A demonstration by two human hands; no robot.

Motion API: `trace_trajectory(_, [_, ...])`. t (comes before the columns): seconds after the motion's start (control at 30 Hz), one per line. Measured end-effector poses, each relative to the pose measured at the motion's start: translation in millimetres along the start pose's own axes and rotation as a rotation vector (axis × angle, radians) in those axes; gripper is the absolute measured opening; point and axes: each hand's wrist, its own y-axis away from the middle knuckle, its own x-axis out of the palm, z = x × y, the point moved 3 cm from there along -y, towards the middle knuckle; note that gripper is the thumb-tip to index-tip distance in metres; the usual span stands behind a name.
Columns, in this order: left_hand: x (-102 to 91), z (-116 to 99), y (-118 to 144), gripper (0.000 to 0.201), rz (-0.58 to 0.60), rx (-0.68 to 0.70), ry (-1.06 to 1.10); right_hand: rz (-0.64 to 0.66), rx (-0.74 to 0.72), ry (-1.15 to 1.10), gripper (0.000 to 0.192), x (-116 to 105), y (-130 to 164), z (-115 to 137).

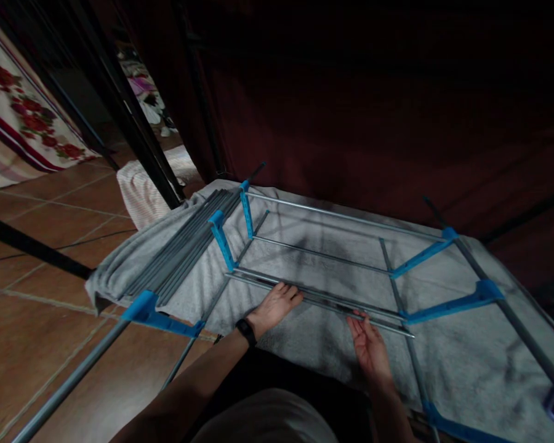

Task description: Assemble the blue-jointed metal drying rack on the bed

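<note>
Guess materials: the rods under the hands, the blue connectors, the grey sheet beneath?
Rods: likely metal tubing, grey with a faint glint along the length; left hand and right hand touch them. Blue connectors: probably moulded plastic, uniform matte colour. Grey sheet: fabric, apparently towel-like, with nubbly texture and soft folds at the edge.

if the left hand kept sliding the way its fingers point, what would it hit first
The left hand points up and right, fingertips already on the loose metal rods. Those come first; beyond lies the grey towel, then another rod, though depth is unclear.
</note>
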Motion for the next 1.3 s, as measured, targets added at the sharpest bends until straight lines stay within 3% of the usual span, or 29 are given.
trace_trajectory(0.47, [10.8,5,-1,0.030,-0.008,-0.013,-0.027,-0.014,-0.002,-0.041,0.020,10,5,2])
trace_trajectory(0.73, [24.0,11,5,0.032,-0.031,-0.049,0.012,0.044,0.006,-0.097,0.018,3,0,-2])
trace_trajectory(0.87, [30.6,14,7,0.037,-0.035,-0.082,0.033,0.014,0.014,-0.121,0.020,2,-1,-3])
trace_trajectory(1.3, [23.9,7,5,0.026,0.009,-0.061,-0.004,0.023,0.020,-0.107,0.015,7,3,1])
